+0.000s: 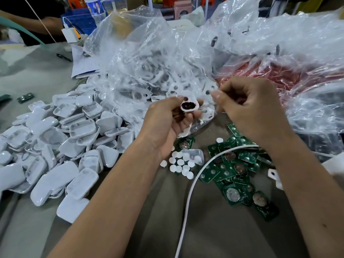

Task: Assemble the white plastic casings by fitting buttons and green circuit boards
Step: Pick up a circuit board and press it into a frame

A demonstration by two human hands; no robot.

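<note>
Fingers (178, 101) of the left hand (167, 123) grip a white casing (189, 106), open side up, above the bench's middle. Right hand (249, 110) is curled, pinching something too small to identify. Steady the casing and seat a button squarely before reaching for the green circuit boards (240, 170).

Desk (37, 71): grey surface. White cable (188, 198) runs across the near centre. Clear plastic bags (251, 43) lie crumpled at the far side, one over red material (260, 73). Paper sheets (81, 66) far left. Blue basket (81, 21) and a water bottle (95, 8) behind. White charger (69, 35) near the basket.
</note>
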